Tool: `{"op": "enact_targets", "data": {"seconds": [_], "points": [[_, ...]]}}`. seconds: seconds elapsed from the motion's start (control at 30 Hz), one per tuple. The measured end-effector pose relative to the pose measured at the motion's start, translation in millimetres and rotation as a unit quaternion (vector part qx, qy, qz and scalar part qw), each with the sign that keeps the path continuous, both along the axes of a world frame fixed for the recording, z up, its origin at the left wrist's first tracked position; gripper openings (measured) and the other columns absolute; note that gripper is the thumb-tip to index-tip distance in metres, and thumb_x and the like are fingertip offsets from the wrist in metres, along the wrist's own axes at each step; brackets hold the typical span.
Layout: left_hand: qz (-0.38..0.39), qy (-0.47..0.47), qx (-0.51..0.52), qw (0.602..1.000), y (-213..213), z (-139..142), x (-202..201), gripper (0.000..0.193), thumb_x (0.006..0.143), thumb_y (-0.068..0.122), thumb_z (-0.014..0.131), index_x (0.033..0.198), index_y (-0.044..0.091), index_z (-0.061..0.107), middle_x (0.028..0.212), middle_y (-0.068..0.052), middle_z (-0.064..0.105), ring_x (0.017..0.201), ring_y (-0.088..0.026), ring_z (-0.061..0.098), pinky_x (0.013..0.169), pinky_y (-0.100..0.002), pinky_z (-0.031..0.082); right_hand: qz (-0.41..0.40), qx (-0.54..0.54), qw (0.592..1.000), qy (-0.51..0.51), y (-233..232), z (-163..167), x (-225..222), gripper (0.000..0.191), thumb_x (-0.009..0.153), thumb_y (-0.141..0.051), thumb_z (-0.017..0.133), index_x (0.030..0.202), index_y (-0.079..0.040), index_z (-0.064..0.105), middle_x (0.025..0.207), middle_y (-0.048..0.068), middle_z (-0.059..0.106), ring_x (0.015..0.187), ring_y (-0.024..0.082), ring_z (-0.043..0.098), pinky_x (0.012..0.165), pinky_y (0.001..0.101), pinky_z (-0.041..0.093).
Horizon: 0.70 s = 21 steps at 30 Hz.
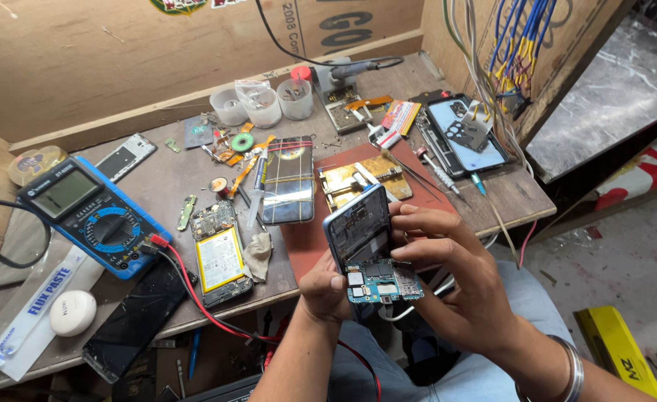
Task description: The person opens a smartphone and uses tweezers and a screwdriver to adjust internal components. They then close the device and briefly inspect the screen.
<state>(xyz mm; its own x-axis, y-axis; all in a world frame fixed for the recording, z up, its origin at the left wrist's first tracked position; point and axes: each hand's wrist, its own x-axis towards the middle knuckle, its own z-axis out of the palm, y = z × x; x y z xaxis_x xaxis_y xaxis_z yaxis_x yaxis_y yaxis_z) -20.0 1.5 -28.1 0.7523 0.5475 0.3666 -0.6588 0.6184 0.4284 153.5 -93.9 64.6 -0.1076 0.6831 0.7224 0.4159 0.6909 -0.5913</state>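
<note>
The right hand (447, 260) hides the opened phone's (358, 231) right edge; beyond its wrist, the yellow box (619, 350) is cut off.

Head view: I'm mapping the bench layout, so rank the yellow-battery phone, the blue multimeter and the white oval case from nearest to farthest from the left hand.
1. Yellow-battery phone, on the bench just left of the left hand.
2. Blue multimeter, further left and up the bench.
3. White oval case, near the bench's left front edge.
</note>
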Motion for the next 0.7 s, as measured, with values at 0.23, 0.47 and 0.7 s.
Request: {"op": "enact_targets", "data": {"seconds": [0.23, 0.47, 0.7], "points": [[0.029, -0.004, 0.003, 1.0, 2, -1, 4, 0.101, 0.071, 0.021, 0.078, 0.155, -0.013, 0.032, 0.146, -0.024, 0.054, 0.133, -0.033, 0.06, 0.115, -0.045, 0.05, -0.003, -0.029, 1.0, -0.005, 7, 3, 3, 0.036, 0.082, 0.001, 0.074, 0.116, -0.008, 0.064, 0.139, 0.017, 0.061, 0.127, 0.03, 0.067, 0.097, 0.035, 0.061], [0.037, 0.0, 0.013, 0.999, 2, 8, 7, 0.109, 0.068, 0.024, 0.08, 0.16, -0.008, 0.031, 0.149, -0.02, 0.052, 0.136, -0.03, 0.056, 0.116, -0.042, 0.047, -0.018, 0.016, 0.999, -0.039, 9, 3, 9, 0.039, 0.084, 0.001, 0.069, 0.121, -0.007, 0.06, 0.136, 0.016, 0.064, 0.132, 0.033, 0.064, 0.11, 0.0414, 0.052], [0.041, -0.041, 0.025, 0.998, 2, 18, 12, 0.113, 0.072, 0.027, 0.083, 0.164, -0.006, 0.028, 0.139, -0.018, 0.055, 0.133, -0.029, 0.056, 0.12, -0.043, 0.046, -0.057, 0.015, 0.997, -0.059, 15, 3, 15, 0.039, 0.089, -0.001, 0.071, 0.125, -0.008, 0.059, 0.131, 0.013, 0.066, 0.123, 0.03, 0.068, 0.102, 0.04, 0.054]]}}
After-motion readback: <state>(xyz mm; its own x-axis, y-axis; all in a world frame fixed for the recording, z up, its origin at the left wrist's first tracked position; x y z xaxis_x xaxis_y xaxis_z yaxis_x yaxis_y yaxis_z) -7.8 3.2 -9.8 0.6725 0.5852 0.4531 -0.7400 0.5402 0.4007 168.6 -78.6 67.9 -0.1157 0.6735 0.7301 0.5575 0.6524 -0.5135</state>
